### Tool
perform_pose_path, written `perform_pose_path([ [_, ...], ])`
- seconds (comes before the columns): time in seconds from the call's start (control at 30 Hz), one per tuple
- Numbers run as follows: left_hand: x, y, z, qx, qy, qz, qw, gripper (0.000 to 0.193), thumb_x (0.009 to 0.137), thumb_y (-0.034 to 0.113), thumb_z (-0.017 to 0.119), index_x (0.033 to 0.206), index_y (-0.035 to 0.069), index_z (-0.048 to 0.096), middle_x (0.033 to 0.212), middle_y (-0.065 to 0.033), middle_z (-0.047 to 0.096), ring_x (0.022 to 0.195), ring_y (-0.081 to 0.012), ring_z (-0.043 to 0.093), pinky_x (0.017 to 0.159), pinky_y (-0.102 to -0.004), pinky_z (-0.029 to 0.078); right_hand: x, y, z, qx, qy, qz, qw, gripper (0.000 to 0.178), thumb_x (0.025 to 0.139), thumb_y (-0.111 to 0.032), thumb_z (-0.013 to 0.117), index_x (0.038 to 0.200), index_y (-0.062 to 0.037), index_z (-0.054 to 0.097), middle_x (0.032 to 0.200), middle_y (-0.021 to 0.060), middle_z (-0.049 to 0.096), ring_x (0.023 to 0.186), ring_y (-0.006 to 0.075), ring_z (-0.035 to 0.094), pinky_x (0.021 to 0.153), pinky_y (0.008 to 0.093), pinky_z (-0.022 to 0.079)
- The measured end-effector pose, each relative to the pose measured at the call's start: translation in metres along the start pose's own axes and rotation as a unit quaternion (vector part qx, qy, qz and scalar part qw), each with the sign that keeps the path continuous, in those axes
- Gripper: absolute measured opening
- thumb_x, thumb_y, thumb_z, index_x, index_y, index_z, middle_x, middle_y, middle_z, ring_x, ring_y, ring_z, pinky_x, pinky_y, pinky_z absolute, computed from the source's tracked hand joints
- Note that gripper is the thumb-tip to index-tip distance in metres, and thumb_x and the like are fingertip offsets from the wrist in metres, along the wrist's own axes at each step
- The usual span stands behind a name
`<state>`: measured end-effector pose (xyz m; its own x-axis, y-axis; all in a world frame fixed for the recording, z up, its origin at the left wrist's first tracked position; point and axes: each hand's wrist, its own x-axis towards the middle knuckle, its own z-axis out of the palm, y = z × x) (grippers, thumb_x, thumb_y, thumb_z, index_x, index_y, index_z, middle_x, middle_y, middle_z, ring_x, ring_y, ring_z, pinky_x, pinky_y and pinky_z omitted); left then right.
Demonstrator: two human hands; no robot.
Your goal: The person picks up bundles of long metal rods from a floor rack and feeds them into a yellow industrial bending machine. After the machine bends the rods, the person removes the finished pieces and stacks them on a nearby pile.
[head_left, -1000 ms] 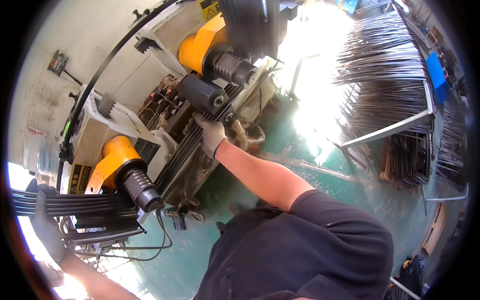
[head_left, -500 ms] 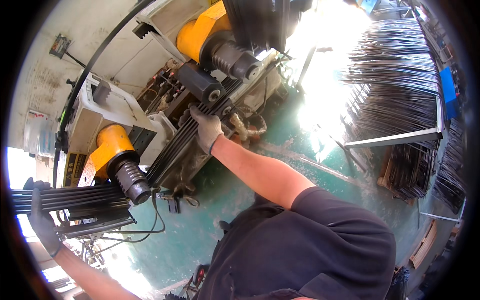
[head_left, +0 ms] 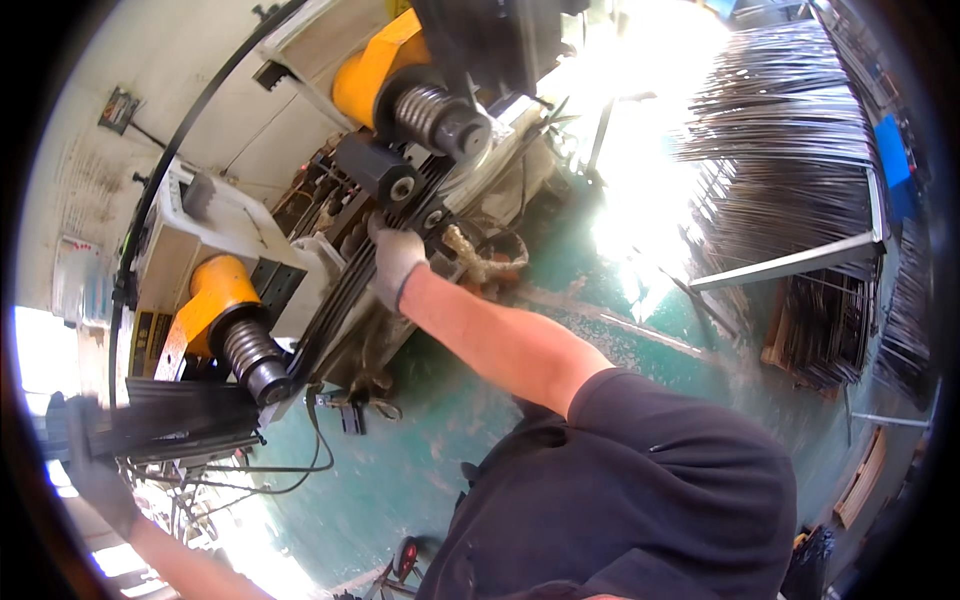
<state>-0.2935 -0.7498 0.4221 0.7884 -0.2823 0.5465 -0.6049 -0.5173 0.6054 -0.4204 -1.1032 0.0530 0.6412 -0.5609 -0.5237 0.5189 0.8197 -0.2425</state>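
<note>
A bundle of long dark metal bars [head_left: 338, 300] runs diagonally through the machine, from the far left up past the dark hexagonal roller. My right hand [head_left: 398, 262], in a pale glove, is closed over the bars just below that roller, its fingertips hidden on the bars' far side. At the left edge my left hand [head_left: 98, 470], in a dark-looking glove, is closed around the bars' other end [head_left: 190, 410]. That hand and the bar end are smeared by motion. The bars pass beneath the lower spring-wound cylinder [head_left: 255, 352].
Yellow arms [head_left: 222, 283] carry thick cylinders along the machine. The hexagonal roller [head_left: 378, 172] sits above my right hand. Black cables [head_left: 290, 488] loop beneath the left end. To the right, a metal rack [head_left: 800, 262] holds many thin rods over a green floor [head_left: 450, 400].
The bars' left end and my left hand have dropped slightly. My right hand has shifted a little left and down along with the bars, still closed on them. The view has moved slightly.
</note>
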Motion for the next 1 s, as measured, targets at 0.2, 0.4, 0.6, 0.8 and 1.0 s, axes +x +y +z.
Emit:
perform_pose_path([
  [0.2,-0.137,0.022,-0.038,0.184,0.070,0.206,0.958,0.014,0.095,0.013,0.069,0.100,0.000,0.070,0.089,-0.0139,0.068,0.078,-0.0294,0.068,0.069,-0.0387,0.056,-0.099,-0.042,-0.055,-0.033,-0.018,-0.093,0.995,0.017,0.105,-0.022,0.065,0.109,-0.0056,0.063,0.088,0.0060,0.067,0.076,0.0223,0.067,0.068,0.0373,0.056],
  [0.4,-0.282,0.033,0.044,-0.002,0.084,0.103,0.991,0.022,0.095,0.023,0.066,0.099,0.001,0.070,0.087,-0.0154,0.067,0.076,-0.0283,0.067,0.068,-0.0423,0.056,-0.163,-0.160,-0.216,-0.137,0.094,-0.246,0.955,0.017,0.105,-0.021,0.066,0.102,-0.0042,0.064,0.075,0.0069,0.066,0.063,0.0194,0.065,0.059,0.0372,0.055],
  [0.6,-0.435,0.049,0.160,-0.280,-0.084,-0.190,0.937,0.031,0.096,0.033,0.062,0.098,0.003,0.070,0.085,-0.0170,0.065,0.073,-0.0273,0.067,0.067,-0.0458,0.055,-0.307,-0.363,-0.401,-0.300,0.314,-0.409,0.802,0.030,0.104,-0.032,0.068,0.100,-0.0024,0.065,0.076,0.0056,0.067,0.060,0.0166,0.064,0.059,0.0358,0.054],
  [0.8,-0.593,0.126,0.302,-0.595,-0.326,-0.381,0.628,0.031,0.097,0.018,0.045,0.108,-0.003,0.065,0.107,-0.0186,0.069,0.107,-0.0305,0.066,0.103,-0.0426,0.053,-0.469,-0.548,-0.442,-0.241,0.379,-0.570,0.688,0.029,0.100,-0.032,0.075,0.094,-0.0049,0.065,0.071,0.0017,0.064,0.055,0.0109,0.060,0.050,0.0283,0.048],
  [1.0,-0.729,0.222,0.420,-0.501,-0.432,-0.483,0.574,0.030,0.094,0.015,0.053,0.114,-0.004,0.064,0.114,-0.0206,0.070,0.117,-0.0351,0.063,0.108,-0.0515,0.048,-0.512,-0.740,-0.504,-0.336,0.417,-0.582,0.612,0.017,0.098,-0.021,0.076,0.099,-0.0036,0.072,0.071,-0.0005,0.064,0.057,0.0090,0.059,0.052,0.0289,0.048],
])
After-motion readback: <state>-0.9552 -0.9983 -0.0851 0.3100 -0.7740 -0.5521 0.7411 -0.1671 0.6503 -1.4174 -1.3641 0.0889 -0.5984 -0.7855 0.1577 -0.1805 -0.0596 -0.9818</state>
